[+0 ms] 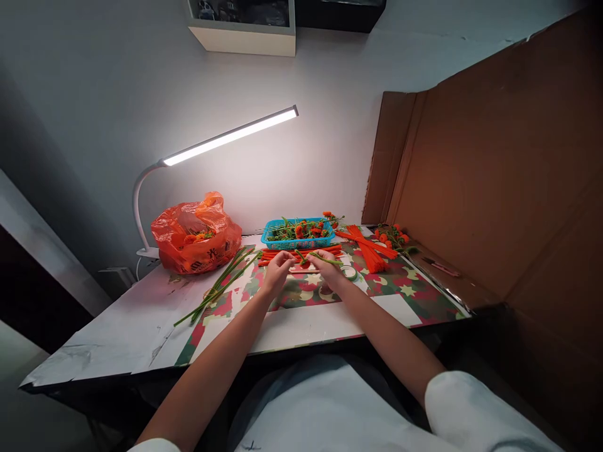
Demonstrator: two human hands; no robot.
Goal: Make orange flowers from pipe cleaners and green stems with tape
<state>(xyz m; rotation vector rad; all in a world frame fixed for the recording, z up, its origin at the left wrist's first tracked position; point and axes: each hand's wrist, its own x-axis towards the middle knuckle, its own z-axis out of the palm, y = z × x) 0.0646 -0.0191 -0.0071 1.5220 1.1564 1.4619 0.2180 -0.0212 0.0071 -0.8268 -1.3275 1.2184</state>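
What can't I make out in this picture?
Head view:
Inside the lower bag: hidden by its crinkled plastic.
Floor of the basket: covered by flowers.
Exact fingertip grip of the left hand and right hand: too small.
Top of the shelf: cut off by the upper edge.

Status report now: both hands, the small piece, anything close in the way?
Left hand and right hand: fingertips pinched. Small green-and-red piece: held between them. Red strips close behind; blue basket farther back.

Small red flower and slim green stem, held close together before the blue basket.
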